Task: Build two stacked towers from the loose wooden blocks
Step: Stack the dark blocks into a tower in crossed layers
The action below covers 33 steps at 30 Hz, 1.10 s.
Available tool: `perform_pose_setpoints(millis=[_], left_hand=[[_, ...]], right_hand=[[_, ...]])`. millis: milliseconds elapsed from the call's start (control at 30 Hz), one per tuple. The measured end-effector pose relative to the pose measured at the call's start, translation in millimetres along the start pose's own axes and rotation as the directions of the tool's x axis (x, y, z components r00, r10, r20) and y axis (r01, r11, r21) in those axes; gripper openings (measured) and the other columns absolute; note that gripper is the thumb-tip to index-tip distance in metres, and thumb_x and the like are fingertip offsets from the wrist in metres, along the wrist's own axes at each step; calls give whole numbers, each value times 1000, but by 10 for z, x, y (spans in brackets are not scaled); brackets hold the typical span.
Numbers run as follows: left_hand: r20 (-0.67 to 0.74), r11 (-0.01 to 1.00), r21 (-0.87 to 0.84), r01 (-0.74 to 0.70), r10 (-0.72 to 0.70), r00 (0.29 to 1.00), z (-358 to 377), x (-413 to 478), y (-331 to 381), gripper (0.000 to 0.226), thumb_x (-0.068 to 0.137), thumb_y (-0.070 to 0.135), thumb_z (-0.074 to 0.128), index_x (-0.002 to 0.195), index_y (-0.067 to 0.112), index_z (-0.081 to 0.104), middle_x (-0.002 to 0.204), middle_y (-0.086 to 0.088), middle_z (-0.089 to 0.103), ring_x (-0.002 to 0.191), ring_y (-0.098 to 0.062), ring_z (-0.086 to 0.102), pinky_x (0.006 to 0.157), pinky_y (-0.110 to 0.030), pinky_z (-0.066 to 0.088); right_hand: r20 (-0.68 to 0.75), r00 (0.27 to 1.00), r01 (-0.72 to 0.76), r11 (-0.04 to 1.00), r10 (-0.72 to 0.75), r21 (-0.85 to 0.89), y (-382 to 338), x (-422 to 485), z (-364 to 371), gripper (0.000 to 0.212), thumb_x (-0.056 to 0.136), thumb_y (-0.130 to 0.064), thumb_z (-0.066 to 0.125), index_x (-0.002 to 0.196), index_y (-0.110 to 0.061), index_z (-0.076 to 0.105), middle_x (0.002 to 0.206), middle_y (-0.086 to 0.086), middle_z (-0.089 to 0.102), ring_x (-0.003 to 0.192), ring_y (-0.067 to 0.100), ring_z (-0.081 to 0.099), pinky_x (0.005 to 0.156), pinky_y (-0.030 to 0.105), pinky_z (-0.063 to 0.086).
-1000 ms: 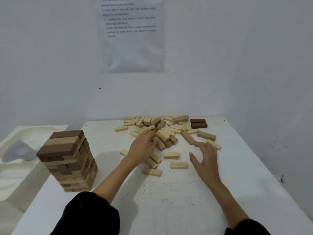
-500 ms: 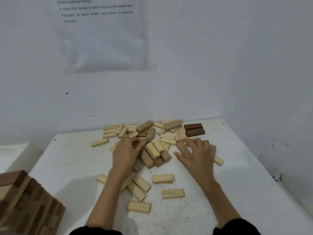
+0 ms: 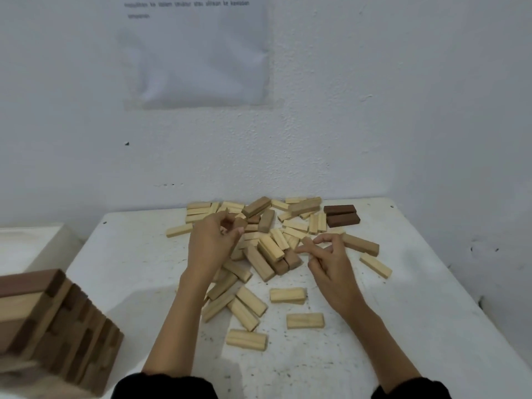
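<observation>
Wooden blocks (image 3: 267, 251) lie heaped on far side of table (image 3: 403, 326); tower (image 3: 43, 312) at lower left blurred, cut off by frame. Paper sheet (image 3: 201, 53) on wall, print too blurred to read. Left hand (image 3: 213, 243) curls fingers round brown block (image 3: 240, 223) over heap. Right hand (image 3: 328, 257) half-curled, thumb and forefinger close; cannot tell if pinching anything

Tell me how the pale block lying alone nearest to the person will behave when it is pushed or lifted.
The pale block should slide rather than roll, since it lies flat with squared faces. It looks like solid wood, so it is probably stiff and light enough for one hand.
</observation>
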State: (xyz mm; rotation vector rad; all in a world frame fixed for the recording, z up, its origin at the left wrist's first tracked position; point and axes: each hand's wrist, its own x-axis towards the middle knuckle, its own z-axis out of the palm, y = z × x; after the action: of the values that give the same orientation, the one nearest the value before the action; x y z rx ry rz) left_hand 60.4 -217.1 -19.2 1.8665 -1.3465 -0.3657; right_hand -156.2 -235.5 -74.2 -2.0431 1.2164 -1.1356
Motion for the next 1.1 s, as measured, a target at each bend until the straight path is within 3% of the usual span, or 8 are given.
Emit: perform_pose_setpoints(millis=[167, 300, 467, 600, 767, 867, 967, 1100], left_hand=[[-13, 999, -48, 15, -15, 1000, -86, -41, 35, 16, 83, 24, 72, 96, 15, 68, 78, 12, 59, 67, -8, 55, 67, -27, 46], [-6, 996, -94, -2, 1, 1000, -112, -125, 100, 16, 83, 22, 72, 95, 14, 68, 79, 12, 60, 67, -2, 54, 63, -24, 43], [31, 997, -78, -17, 19, 999, -152, -256, 100, 17, 86, 19, 68, 102, 14, 67, 82, 11, 60, 68, 4, 51, 57, -8, 35], [101, 997, -75, 9, -2, 995, -234, -410, -1, 24, 90, 14, 63, 114, 13, 65, 89, 7, 62, 81, -8, 59, 60, -11, 39], [174, 997, -80, 2, 12, 985, -393, -626, -63, 31, 92, 14, 61, 121, 24, 60, 85, 10, 58, 72, -7, 58, 58, -15, 46], [207, 995, -100, 2, 19, 978, -486, -767, -28, 27, 92, 13, 61, 116, 23, 62, 85, 9, 58, 71, -8, 58, 54, -12, 46], [265, 986, -163, 23, 22, 964, -557, -949, 4, 21, 90, 13, 63, 109, 22, 60, 88, 5, 59, 74, -16, 60, 65, -28, 55], [373, 971, -230, 71, 20, 928, -571, -1243, -25, 19, 89, 11, 63, 105, 20, 56, 96, 3, 57, 76, -16, 61, 67, -30, 57]], right_hand=[[40, 997, -58, 997, 60, -53, 27, -46, 16, 48, 70, -31, 81, 113, -18, 66, 117, -5, 37, 112, 2, 40, 90, 11, 36], [-22, 1000, -25, 986, 21, -164, -14, -54, 78, 34, 71, -24, 81, 101, -11, 72, 114, 4, 45, 112, 15, 39, 86, 12, 27], [-179, 981, -98, 990, 78, -105, 11, -39, 49, 30, 73, -14, 77, 102, -7, 71, 110, 3, 47, 111, 21, 44, 85, 12, 25], [-309, 949, -115, 982, 64, -149, -12, -91, -16, 44, 69, -8, 77, 112, -8, 67, 110, 6, 48, 106, 25, 45, 85, 25, 36], [-416, 907, -9, 984, -68, -179, -76, -198, -83, 44, 66, -5, 79, 109, -7, 68, 108, 11, 51, 100, 28, 50, 80, 39, 50], [-463, 882, 12, 986, -89, -167, -87, -277, -127, 44, 67, -4, 79, 109, -4, 68, 108, 13, 52, 100, 26, 49, 81, 29, 47], [-473, 876, 27, 988, -95, -149, -154, -426, -170, 44, 65, -1, 80, 107, -2, 68, 111, 13, 53, 100, 7, 44, 84, 6, 34], [-434, 890, 65, 979, -143, -191, -333, -780, -165, 47, 62, 1, 82, 106, -4, 68, 108, 14, 55, 97, 13, 42, 83, 4, 30]])
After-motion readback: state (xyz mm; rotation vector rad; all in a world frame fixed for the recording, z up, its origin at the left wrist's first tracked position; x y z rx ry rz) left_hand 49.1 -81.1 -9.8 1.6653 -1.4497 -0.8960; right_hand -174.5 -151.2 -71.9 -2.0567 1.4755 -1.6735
